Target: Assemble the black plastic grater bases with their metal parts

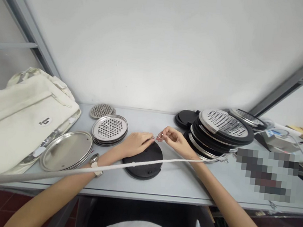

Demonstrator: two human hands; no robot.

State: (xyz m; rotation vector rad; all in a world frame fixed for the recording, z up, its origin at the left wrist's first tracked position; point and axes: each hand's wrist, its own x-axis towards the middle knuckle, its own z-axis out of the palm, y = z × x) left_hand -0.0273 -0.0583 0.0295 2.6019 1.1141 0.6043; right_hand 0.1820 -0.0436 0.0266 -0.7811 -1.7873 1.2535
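Above the black round plate (145,167), my two hands meet fingertip to fingertip. A thin, shiny bent wire piece (159,136) spans the gap between them; its exact kind is too small to make out. My left hand (138,143), with a watch (95,161) on its wrist, is closed on one end of the wire over the plate's back edge. Thumb and fingers of my right hand (175,141) pinch the other end. Just left of my left hand is a stack of perforated metal discs (110,128). My left palm hides part of the black plate.
At right stands a tall stack of black-rimmed perforated discs (222,125), with a black round part (186,117) behind. Plain metal discs (67,151) lie beside a cream bag (22,113) at left. A pale cord (79,171) crosses the view in front of my forearms.
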